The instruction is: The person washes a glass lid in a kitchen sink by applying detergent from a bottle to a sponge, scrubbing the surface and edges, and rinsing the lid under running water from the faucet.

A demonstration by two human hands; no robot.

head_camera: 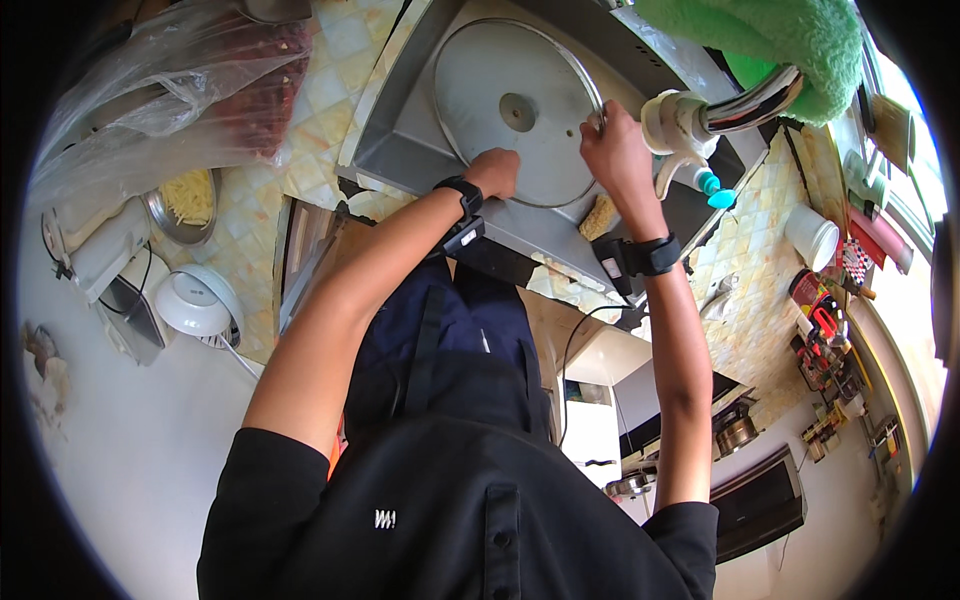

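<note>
A round glass pot lid (499,71) with a metal rim is held tilted over the stainless steel sink (409,154). Its centre carries a round knob fitting, and a small vent hole shows near the right side. My right hand (619,146) grips the rim at the right. At the lower left, my left hand (495,172) curls over the rim, its fingertips partly hidden. Below the lid's right part, a yellow sponge (598,217) rests by the sink's front wall. The faucet (750,105), with a white fitting, reaches in beside my right hand.
A green plush cloth (810,52) hangs behind the faucet. A bottle with a teal cap (709,184) stands right of the sink. Leftward are plastic-wrapped red meat (262,97), a metal bowl of pale strips (187,199) and a white bowl (196,300). A white tub (814,236) sits at right.
</note>
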